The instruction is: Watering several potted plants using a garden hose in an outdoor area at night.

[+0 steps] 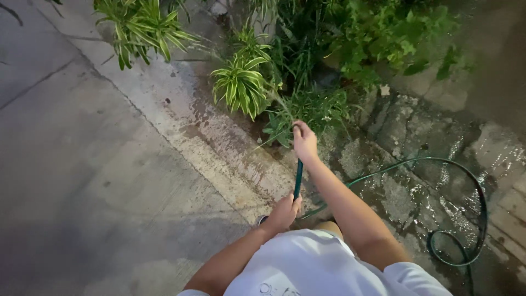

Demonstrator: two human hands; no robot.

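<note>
A dark green garden hose (298, 178) runs from my left hand up to my right hand. My right hand (304, 141) is stretched forward and shut on the hose's end, close to a low leafy plant (309, 112). My left hand (285, 212) is lower, near my white shirt, and shut on the hose further back. Behind me the hose (475, 189) loops in a wide curve over wet paving at the right.
Striped-leaf plants (241, 82) and denser green bushes (383, 33) fill the bed ahead. A pale concrete curb (181, 120) runs diagonally beside a grey pavement (71, 164) at the left. The paving (427, 192) at the right is wet and shiny.
</note>
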